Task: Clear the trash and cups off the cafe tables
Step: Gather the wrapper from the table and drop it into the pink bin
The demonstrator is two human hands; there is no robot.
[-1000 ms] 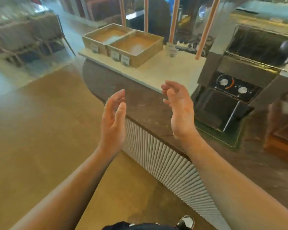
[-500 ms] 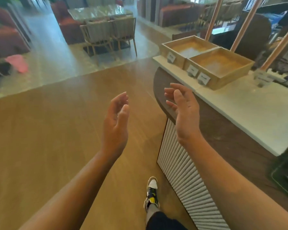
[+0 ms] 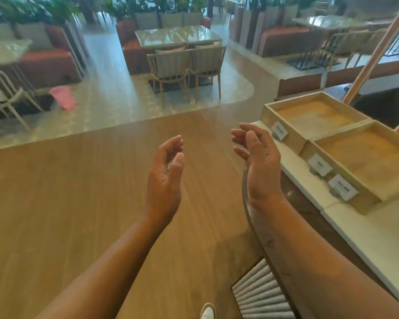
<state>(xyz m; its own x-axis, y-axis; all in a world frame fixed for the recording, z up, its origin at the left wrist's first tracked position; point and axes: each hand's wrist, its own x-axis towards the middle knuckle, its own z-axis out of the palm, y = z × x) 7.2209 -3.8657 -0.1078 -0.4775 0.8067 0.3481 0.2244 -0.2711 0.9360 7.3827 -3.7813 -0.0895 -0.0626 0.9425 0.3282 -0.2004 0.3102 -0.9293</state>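
Holding left hand [image 3: 164,178] and right hand [image 3: 260,166] raised mid-view, palms facing, fingers loosely spread, gripping nothing, same as before. Turned further left than half a second ago, bringing wooden trays [image 3: 316,118] to 3 o'clock, marble cafe table [image 3: 177,35] with two chairs [image 3: 168,63] closer at 12 o'clock, pink item [image 3: 62,97] on floor to 10 o'clock.

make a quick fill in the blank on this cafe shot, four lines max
1. The left hand and right hand both hold ____.
2. The two shallow square wooden trays sit on the white counter to the person's ____.
3. The crumpled object on the pale tiled floor is coloured ____.
4. ____ beige slatted chairs face the glossy pale rectangular table.
Missing words: nothing; right; pink; two
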